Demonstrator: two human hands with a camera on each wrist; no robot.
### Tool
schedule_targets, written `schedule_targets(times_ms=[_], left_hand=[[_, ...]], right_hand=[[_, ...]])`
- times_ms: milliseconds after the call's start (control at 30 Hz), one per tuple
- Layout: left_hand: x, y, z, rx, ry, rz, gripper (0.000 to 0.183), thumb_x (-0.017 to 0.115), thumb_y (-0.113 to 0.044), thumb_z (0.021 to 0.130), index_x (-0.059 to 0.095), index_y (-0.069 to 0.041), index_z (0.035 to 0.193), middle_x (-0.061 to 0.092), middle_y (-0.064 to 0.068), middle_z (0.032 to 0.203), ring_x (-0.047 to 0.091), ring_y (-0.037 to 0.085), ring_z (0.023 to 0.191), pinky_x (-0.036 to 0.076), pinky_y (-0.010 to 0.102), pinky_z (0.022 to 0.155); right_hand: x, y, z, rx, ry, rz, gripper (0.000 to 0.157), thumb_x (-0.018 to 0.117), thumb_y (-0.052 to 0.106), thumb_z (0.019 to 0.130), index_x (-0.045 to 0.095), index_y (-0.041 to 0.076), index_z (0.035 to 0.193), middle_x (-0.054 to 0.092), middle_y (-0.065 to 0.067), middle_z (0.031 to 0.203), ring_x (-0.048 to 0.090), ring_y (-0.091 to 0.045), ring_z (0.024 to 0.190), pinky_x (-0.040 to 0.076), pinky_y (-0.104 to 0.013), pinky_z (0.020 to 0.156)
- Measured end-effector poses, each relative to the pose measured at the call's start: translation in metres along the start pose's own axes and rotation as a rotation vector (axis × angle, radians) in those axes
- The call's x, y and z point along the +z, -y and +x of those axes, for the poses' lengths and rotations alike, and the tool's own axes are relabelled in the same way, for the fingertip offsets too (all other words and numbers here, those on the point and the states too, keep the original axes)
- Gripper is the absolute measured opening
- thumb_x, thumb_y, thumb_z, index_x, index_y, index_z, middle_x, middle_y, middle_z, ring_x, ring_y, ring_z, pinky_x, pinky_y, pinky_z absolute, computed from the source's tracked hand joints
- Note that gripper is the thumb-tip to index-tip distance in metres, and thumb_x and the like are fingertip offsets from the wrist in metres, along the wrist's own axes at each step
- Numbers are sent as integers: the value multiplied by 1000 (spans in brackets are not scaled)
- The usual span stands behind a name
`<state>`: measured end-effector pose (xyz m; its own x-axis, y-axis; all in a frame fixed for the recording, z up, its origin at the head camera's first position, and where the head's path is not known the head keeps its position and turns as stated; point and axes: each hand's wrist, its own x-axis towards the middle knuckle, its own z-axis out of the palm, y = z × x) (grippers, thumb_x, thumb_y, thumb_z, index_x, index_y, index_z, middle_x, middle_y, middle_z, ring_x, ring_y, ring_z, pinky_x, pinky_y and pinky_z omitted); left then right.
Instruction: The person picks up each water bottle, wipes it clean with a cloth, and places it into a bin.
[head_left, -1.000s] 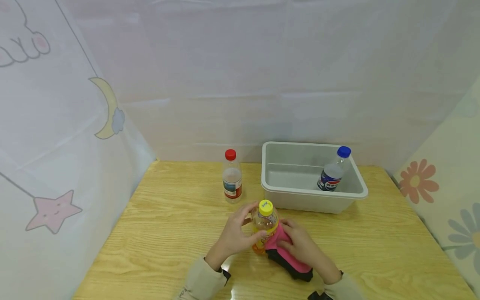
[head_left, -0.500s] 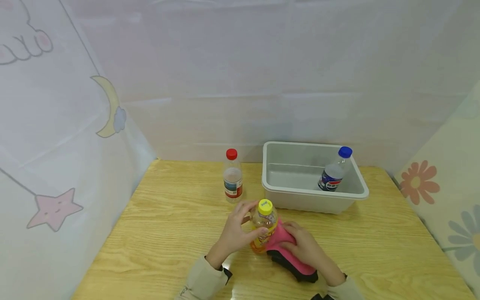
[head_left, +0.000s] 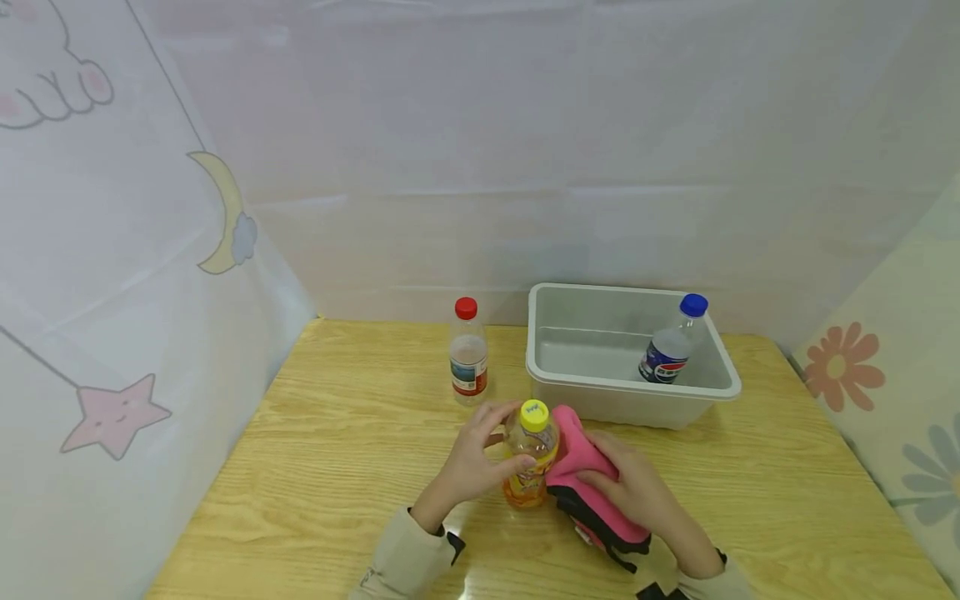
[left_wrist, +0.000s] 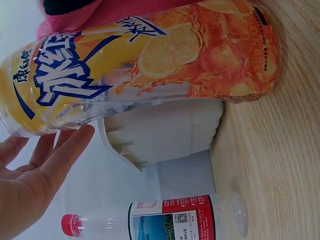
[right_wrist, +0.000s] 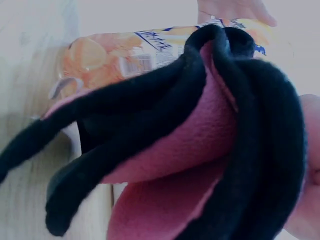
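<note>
An iced tea bottle (head_left: 529, 479) with a yellow cap stands upright near the middle of the wooden table. My left hand (head_left: 474, 462) holds it from the left, thumb in front and fingers round the far side. In the left wrist view the orange-and-yellow label of the iced tea bottle (left_wrist: 165, 55) faces the camera. To its right, my right hand (head_left: 637, 487) grips a bunched pink cloth (head_left: 581, 454) with black edging. One pink fold points up beside the bottle. The folded cloth (right_wrist: 185, 135) fills much of the right wrist view and partly hides the label.
Behind the hands stands a grey-white plastic bin (head_left: 626, 396); a blue-capped Pepsi bottle (head_left: 667, 350) leans inside it at the right. A clear bottle with a red cap (head_left: 468, 354) stands left of the bin. Printed fabric (head_left: 450, 167) hangs round the table (head_left: 337, 450).
My right hand has shifted right with the cloth, whose pink fold now rises higher beside the bottle. The left hand and the iced tea bottle stay nearly where they were.
</note>
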<state>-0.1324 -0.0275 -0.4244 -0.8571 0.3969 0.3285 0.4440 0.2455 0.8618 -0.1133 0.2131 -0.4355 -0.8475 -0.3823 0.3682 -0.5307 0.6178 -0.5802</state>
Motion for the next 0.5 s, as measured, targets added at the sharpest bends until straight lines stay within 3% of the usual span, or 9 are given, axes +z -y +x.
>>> schedule_targets(times_ms=[300,500], left_hand=[[-4,0,1,-4,60,-34,59,72,-15,81,45,-8,133,47,7,122,46,23,112,48,27,87],[-7,1,2,-3,76,-14,60,71,-16,81,44,-9,134,47,8,126,47,23,114,49,28,87]], right_hand=[[-10,5,3,-107,-80,-22,56,72,-2,74,50,1,126,61,-10,113,59,-19,96,53,-36,76],[-14,11,6,-139,-108,-7,60,70,-4,75,48,4,130,60,-9,113,58,-14,95,52,-33,76]])
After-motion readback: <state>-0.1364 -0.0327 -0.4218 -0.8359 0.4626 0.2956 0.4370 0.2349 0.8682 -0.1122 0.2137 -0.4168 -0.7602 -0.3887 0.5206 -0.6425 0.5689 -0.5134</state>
